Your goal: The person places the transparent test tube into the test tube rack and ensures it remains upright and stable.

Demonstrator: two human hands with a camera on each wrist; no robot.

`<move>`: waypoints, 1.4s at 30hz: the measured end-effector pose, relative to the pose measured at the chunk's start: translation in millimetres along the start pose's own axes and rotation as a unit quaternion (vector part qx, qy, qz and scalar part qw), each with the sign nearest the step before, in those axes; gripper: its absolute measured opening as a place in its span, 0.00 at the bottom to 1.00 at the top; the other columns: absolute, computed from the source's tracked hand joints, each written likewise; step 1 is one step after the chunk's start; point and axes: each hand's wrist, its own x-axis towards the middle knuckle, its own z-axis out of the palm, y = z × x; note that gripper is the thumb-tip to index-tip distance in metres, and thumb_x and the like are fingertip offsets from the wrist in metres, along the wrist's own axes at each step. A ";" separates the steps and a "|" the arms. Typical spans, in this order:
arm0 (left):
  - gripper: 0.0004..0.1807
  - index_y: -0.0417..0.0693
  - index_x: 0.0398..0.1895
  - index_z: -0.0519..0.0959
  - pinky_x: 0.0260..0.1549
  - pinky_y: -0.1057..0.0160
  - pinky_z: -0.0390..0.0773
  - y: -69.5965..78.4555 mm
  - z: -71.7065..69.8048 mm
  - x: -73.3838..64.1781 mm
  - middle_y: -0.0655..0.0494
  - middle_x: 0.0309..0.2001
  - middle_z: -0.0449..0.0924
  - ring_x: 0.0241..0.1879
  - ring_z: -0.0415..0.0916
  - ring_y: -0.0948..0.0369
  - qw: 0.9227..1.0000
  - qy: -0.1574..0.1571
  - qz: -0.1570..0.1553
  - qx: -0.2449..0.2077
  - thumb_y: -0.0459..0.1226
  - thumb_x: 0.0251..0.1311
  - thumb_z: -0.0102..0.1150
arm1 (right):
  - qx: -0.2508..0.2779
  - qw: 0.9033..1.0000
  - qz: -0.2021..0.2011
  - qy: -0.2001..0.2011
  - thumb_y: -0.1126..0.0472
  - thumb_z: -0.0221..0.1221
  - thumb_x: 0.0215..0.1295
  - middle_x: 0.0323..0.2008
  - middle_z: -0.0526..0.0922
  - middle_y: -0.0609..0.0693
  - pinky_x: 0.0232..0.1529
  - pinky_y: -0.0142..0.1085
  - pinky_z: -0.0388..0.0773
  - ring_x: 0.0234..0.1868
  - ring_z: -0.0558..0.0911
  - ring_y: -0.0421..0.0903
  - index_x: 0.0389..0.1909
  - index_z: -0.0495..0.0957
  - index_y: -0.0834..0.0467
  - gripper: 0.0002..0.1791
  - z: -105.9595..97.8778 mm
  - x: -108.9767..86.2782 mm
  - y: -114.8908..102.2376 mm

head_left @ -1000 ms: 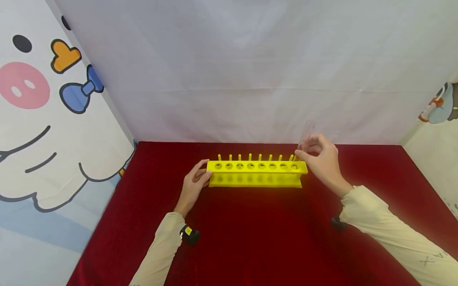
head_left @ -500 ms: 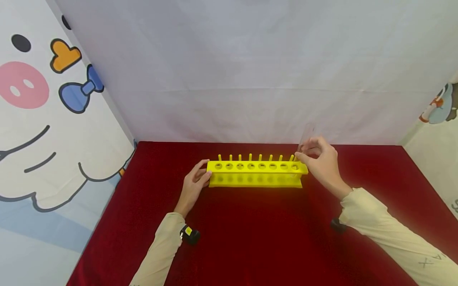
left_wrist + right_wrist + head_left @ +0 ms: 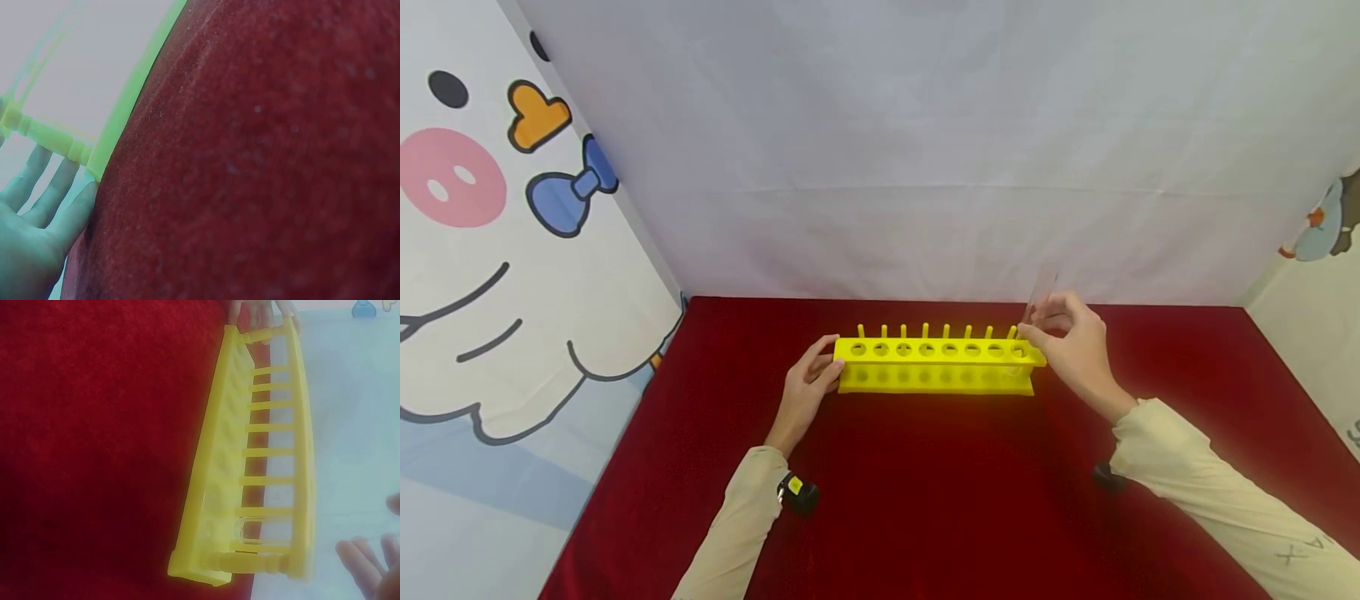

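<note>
A yellow test tube rack (image 3: 936, 386) stands on the red cloth, with one row of round holes and a row of pegs behind. My left hand (image 3: 802, 390) grips its left end, thumb at the front corner and fingers reaching to the back; the left wrist view shows fingers (image 3: 51, 190) against the end post. My right hand (image 3: 1078, 350) pinches a clear test tube (image 3: 1042, 290) between thumb and fingers at the rack's right end. The tube leans slightly right at the top. Its rounded lower part (image 3: 265, 531) passes through the rightmost hole, seen between the plates in the right wrist view.
Red cloth (image 3: 940, 492) covers the table around the rack. A plain white sheet (image 3: 880, 167) hangs behind the far edge, and a cartoon-printed sheet (image 3: 490, 292) hangs at the left. A dark wrist camera (image 3: 801, 493) sits at the left sleeve.
My right hand has moved slightly down, and the test tube has sunk further into the rightmost hole. My left hand and the rack stay in place.
</note>
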 end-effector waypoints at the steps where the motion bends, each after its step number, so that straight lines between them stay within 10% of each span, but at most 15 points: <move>1: 0.27 0.46 0.68 0.64 0.51 0.42 0.71 -0.1 0.2 0.0 0.35 0.54 0.73 0.54 0.71 0.40 1.000 0.001 -0.001 -0.001 0.38 0.67 0.54 | 0.001 1.000 -0.001 -0.001 0.66 0.62 0.60 0.37 0.79 0.61 0.39 0.21 0.72 0.38 0.78 0.49 0.42 0.71 0.70 0.14 -0.6 -1.2 -4.8; 8: 0.27 0.45 0.69 0.63 0.52 0.42 0.70 -1.3 1.7 0.9 0.35 0.55 0.73 0.54 0.71 0.40 1.000 0.004 -0.004 0.001 0.38 0.67 0.53 | 0.006 1.000 -0.003 -0.004 0.69 0.61 0.60 0.36 0.77 0.65 0.38 0.22 0.72 0.38 0.78 0.51 0.41 0.70 0.72 0.13 -3.2 -5.5 -23.0; 24: 0.27 0.55 0.67 0.66 0.49 0.51 0.76 -28.2 0.1 10.8 0.43 0.54 0.75 0.52 0.75 0.48 1.000 0.022 -0.001 0.016 0.45 0.65 0.56 | 0.008 1.000 0.015 -0.008 0.59 0.64 0.60 0.37 0.79 0.56 0.40 0.23 0.72 0.40 0.78 0.47 0.43 0.72 0.65 0.17 5.2 2.0 21.0; 31: 0.26 0.49 0.67 0.65 0.51 0.45 0.72 -4.6 3.8 4.1 0.37 0.55 0.73 0.54 0.72 0.41 1.000 0.016 -0.006 0.012 0.39 0.67 0.54 | 0.001 1.000 0.013 -0.006 0.61 0.64 0.60 0.37 0.79 0.57 0.38 0.22 0.73 0.39 0.79 0.47 0.42 0.72 0.66 0.15 7.7 4.2 27.6; 42: 0.26 0.63 0.66 0.66 0.51 0.50 0.74 -33.9 0.8 15.3 0.44 0.55 0.75 0.53 0.74 0.49 0.999 0.029 -0.002 0.023 0.48 0.65 0.55 | -0.014 1.000 0.008 0.008 0.60 0.64 0.60 0.34 0.80 0.55 0.44 0.38 0.77 0.37 0.80 0.46 0.39 0.73 0.64 0.14 14.1 7.1 40.1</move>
